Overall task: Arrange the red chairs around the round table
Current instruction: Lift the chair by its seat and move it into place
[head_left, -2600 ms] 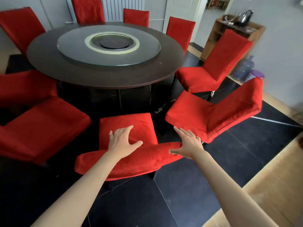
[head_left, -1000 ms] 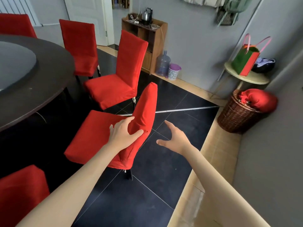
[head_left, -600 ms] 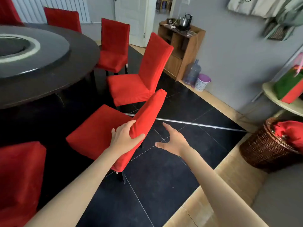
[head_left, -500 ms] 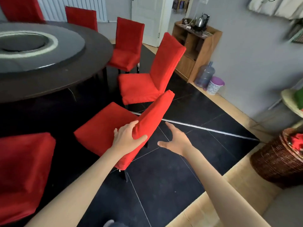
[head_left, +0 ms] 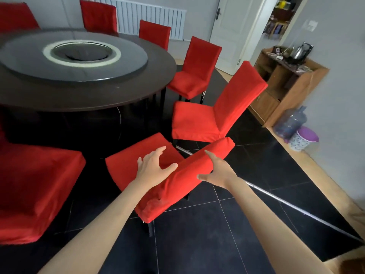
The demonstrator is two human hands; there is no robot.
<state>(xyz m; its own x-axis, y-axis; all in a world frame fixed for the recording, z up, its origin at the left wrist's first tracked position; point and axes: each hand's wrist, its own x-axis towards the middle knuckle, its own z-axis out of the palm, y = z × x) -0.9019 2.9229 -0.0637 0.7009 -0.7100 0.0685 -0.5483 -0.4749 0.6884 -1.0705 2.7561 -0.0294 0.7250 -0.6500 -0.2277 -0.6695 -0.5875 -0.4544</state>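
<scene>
The nearest red chair [head_left: 126, 167] stands at an angle to the dark round table [head_left: 88, 95], its backrest slanting toward me. My left hand [head_left: 152, 167] grips the top of that backrest, thumb behind and fingers over the front. My right hand [head_left: 217, 171] cups the rear of the same backrest. Two more red chairs [head_left: 197, 119] [head_left: 189, 84] sit at the table's right side. Others [head_left: 154, 33] [head_left: 98, 16] stand at the far side. Another red chair [head_left: 35, 184] is close on my left.
A grey turntable [head_left: 75, 56] lies on the table. A wooden cabinet [head_left: 286, 88] with a kettle [head_left: 300, 50] stands against the right wall, with a water bottle [head_left: 290, 121] and purple-lidded bin [head_left: 303, 141] beside it. A metal floor strip [head_left: 296, 206] crosses the dark tiles.
My right hand has come in from open air and now lies on the rear of the backrest. My view has swung left toward the table. My left hand stays on the backrest.
</scene>
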